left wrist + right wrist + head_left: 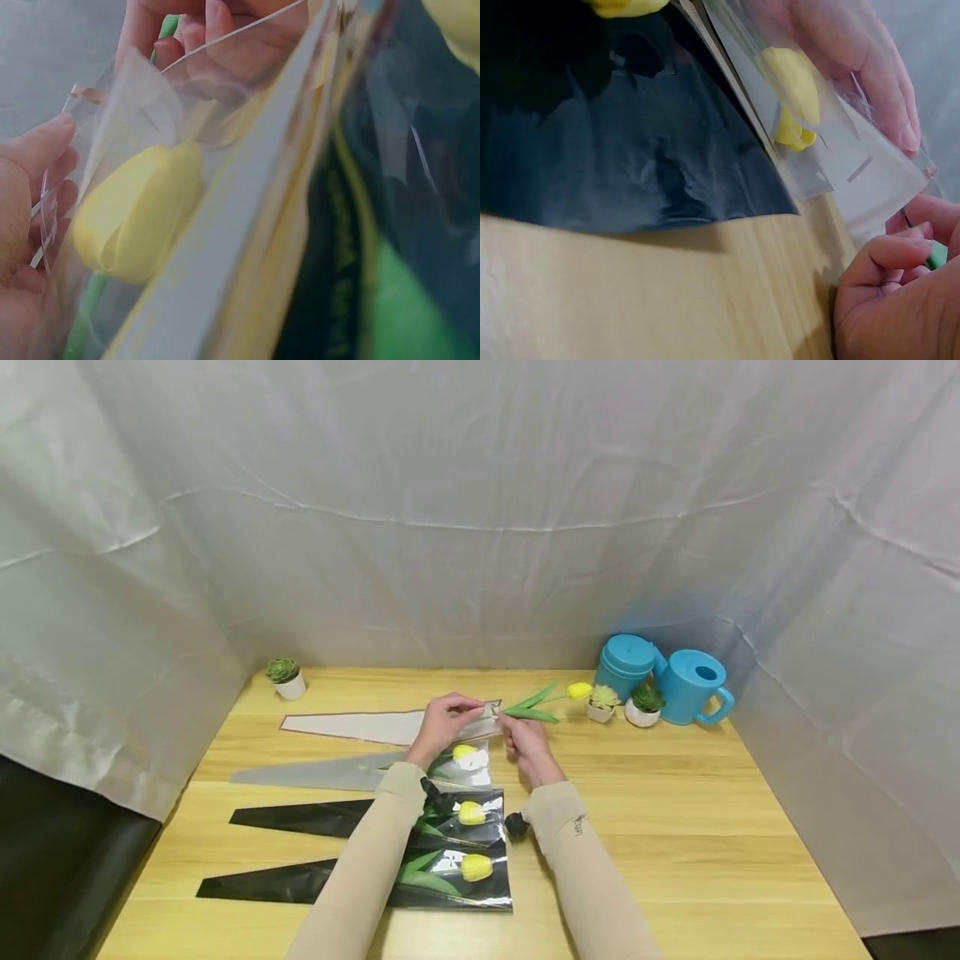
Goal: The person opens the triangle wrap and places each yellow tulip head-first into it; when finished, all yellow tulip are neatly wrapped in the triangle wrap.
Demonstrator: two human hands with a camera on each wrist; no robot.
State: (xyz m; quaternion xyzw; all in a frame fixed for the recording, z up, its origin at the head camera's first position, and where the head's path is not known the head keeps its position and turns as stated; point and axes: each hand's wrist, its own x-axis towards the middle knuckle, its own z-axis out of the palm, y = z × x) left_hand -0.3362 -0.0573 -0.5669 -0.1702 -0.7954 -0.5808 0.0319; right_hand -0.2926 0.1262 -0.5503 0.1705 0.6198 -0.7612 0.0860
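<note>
A white flower sleeve [352, 724] with a clear front lies at the back of the table. My left hand [444, 722] pinches the clear film at its wide right end, lifting the edge. Just right of that mouth, my right hand [528, 745] grips a yellow tulip [579, 691] by its stem, the bloom pointing right and the green leaves [532, 714] spread beyond the fingers. A bit of green stem shows in my right hand [900, 289] in the right wrist view. Whether the stem's end is inside the sleeve is hidden by the fingers.
Toward me lie a grey sleeve [322, 772] and two black sleeves [300, 817], each holding a yellow tulip. Small potted succulents [641, 703] stand right of the tulip, near a blue cup [624, 667] and blue watering can [686, 689]. Another potted succulent [288, 681] is back left.
</note>
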